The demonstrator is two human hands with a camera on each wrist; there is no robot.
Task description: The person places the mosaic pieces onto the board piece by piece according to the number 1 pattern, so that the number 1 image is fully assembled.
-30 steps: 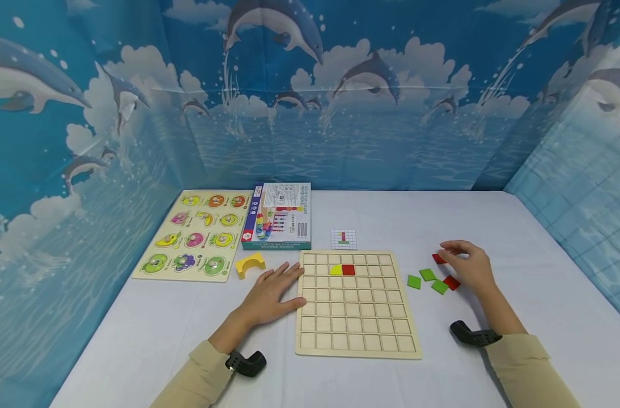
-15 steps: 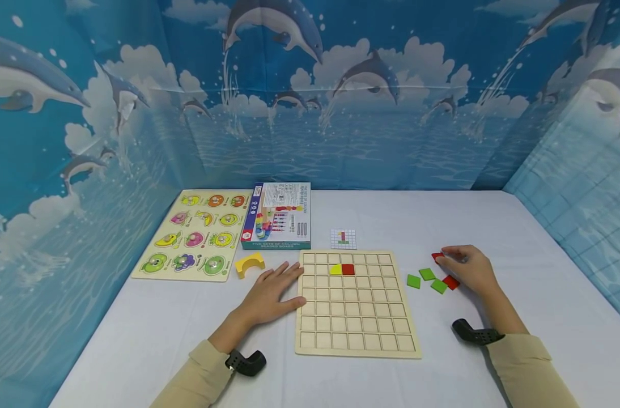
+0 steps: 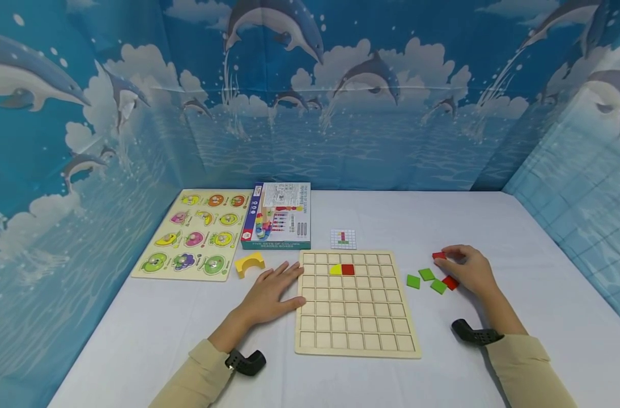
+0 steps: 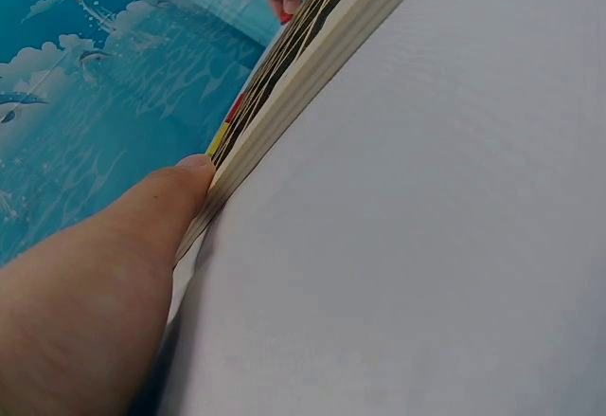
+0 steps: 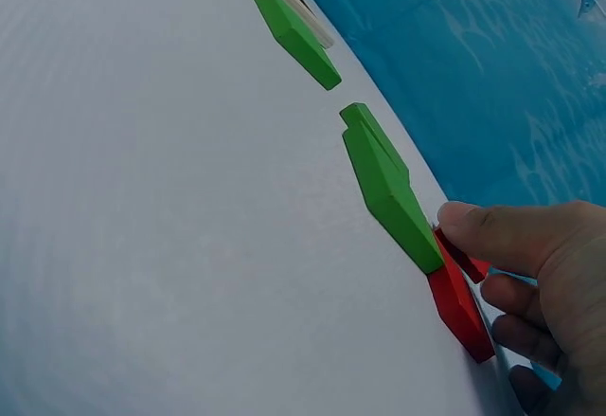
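My right hand (image 3: 470,269) pinches a red square tile (image 3: 438,256) between thumb and index finger, right of the wooden grid board (image 3: 358,344). In the right wrist view its thumb lies against that red tile (image 5: 461,255), while the other fingers are partly hidden. A second red tile (image 3: 450,283) lies beside the hand, with three green tiles (image 3: 413,281) to its left. My left hand (image 3: 269,297) lies with fingers extended at the board's left edge, touching it. A yellow piece (image 3: 336,270) and a red tile (image 3: 348,270) sit side by side in the board's second row.
A small pattern card (image 3: 343,239) lies just behind the board. Left of it stand a boxed toy set (image 3: 276,218) and a fruit puzzle board (image 3: 187,255). A yellow arch block (image 3: 250,264) sits near my left fingers. Dolphin-print cloth (image 3: 310,141) surrounds the white table.
My right hand has closed its thumb and index finger on the red tile, which has shifted slightly. The left hand stays on the board.
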